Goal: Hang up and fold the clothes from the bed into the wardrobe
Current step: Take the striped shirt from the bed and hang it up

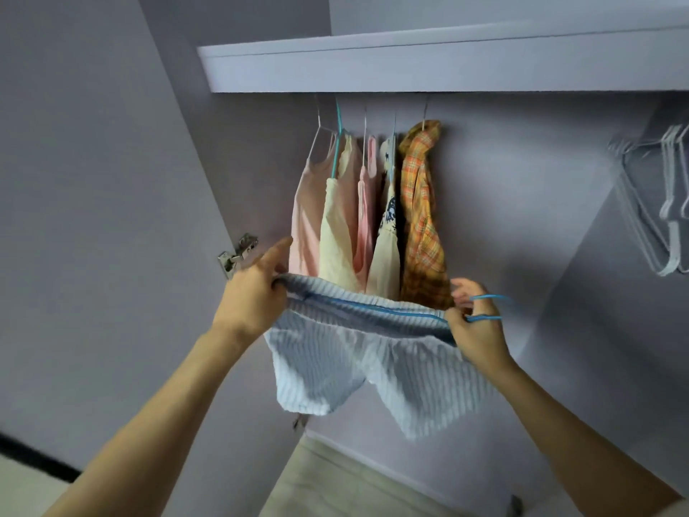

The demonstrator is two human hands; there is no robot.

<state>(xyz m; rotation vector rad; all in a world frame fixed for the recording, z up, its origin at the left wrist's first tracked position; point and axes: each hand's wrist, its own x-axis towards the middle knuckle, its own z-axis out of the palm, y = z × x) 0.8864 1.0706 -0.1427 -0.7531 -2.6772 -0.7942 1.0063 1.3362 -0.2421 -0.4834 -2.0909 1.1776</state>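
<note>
I hold up a pair of light blue striped shorts (335, 363) in front of the open wardrobe. A blue wire hanger (376, 307) runs along inside the waistband, and its hook end sticks out at the right. My left hand (257, 292) grips the left end of the waistband, forefinger pointing up. My right hand (475, 330) pinches the right end of the waistband together with the hanger. Above the shorts several garments hang under the shelf: pink tops (307, 218), a cream piece (339, 225) and an orange plaid shirt (421, 214).
A pale shelf (410, 65) spans the wardrobe above the hanging clothes. Several empty white hangers (667, 203) hang at the far right. The open door with a metal hinge (238, 253) stands at the left. A beige floor strip (335, 479) shows below.
</note>
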